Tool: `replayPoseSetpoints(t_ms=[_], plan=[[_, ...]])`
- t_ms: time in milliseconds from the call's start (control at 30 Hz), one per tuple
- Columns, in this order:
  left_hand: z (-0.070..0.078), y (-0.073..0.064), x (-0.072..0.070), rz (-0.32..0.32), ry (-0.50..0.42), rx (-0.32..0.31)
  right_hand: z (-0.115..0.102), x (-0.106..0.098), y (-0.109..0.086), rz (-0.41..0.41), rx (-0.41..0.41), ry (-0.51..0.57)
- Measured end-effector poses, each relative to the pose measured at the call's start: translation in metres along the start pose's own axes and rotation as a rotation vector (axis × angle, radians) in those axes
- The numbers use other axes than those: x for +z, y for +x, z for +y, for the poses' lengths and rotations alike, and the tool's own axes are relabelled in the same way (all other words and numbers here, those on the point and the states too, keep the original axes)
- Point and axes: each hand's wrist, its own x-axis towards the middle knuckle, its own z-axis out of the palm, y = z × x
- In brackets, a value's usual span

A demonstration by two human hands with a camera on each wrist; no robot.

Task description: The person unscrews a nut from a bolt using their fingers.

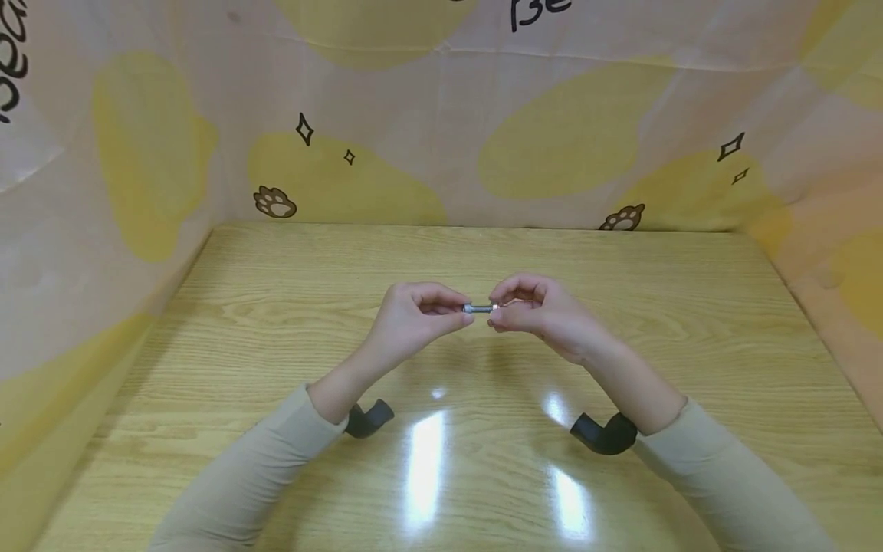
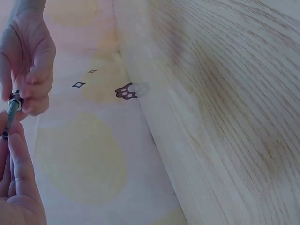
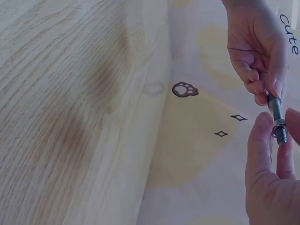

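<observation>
The bolt (image 1: 481, 309) spans the gap between the left grip (image 1: 412, 316), which pinches its head end, and the right grip (image 1: 543, 313), pinching the nut (image 3: 280, 123) on its thread, and could drop to the counter (image 1: 276, 307) beneath both if either pinch slipped on such small parts.

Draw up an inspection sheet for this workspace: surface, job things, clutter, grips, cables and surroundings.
Surface: wood-grain tabletop, with bright glare toward the near side.
Job things: metal bolt, held above the tabletop; nut on its shank, threads showing beyond it.
Clutter: nothing seen.
Left grip: pinches the bolt's head end.
Right grip: finger and thumb around the nut.
Cables: nothing seen.
Surroundings: pale cloth printed with paw prints, behind and at both sides.
</observation>
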Motion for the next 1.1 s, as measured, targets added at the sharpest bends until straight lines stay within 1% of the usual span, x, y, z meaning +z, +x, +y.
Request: replayPoseSetpoints(t_ms=[100, 300, 533, 667, 767, 933, 1000, 1100], plan=[[0.0, -0.0004, -0.0001, 0.003, 0.0, 0.009, -0.0005, 0.0001, -0.0006, 0.004, -0.017, 0.001], [0.0002, -0.0012, -0.0007, 0.004, -0.002, 0.022, -0.0026, 0.0025, -0.0007, 0.014, 0.029, 0.021], [0.0016, -0.0019, -0.001, 0.004, -0.004, 0.022, -0.002, 0.0004, -0.0009, 0.023, -0.018, -0.022], [0.0015, -0.0016, -0.0009, 0.007, -0.005, 0.019, -0.0033, 0.0016, -0.0001, 0.02, 0.022, -0.017], [0.001, -0.0013, -0.0009, 0.005, -0.009, 0.023, -0.0033, 0.0019, 0.0003, 0.02, 0.038, -0.024], [0.0009, -0.0014, -0.0011, 0.002, -0.017, 0.021, -0.0027, -0.0003, -0.0006, 0.025, -0.009, -0.059], [0.0007, -0.0014, -0.0009, 0.003, -0.015, 0.019, -0.003, -0.0005, -0.0011, 0.02, -0.015, -0.054], [0.0005, -0.0014, -0.0004, 0.007, -0.006, 0.016, -0.0039, 0.0003, -0.0012, 0.019, 0.008, -0.012]])
